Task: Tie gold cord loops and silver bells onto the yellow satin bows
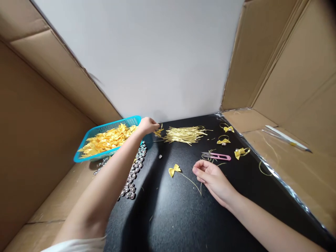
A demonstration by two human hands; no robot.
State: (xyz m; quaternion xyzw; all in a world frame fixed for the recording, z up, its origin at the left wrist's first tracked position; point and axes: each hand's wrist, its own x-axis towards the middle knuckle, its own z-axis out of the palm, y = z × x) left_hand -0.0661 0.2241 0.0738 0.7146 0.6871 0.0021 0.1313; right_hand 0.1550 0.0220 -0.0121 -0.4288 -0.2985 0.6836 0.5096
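My left hand (148,125) reaches to the back of the table, beside the basket. Its fingertips are pinched together at a small yellow bow with a thin loop (158,132), partly hidden by the fingers. Nearer the front, my right hand (211,177) is closed, thumb against fingers, on a thin gold cord (193,182). That cord runs in a bend over the black table to a yellow ribbon bow (174,170), which lies left of the hand. Just behind my right hand rest pink-handled thread snips (220,156) among cord scraps.
A blue basket (82,148) of yellow bows stands at the left, with many silver bells (135,168) beside it. One loose bell (160,156) lies mid-table. Gold cords (186,135) are bundled at the back. Looped bows (223,141) lie right, near a craft knife (288,138). Cardboard walls enclose both sides.
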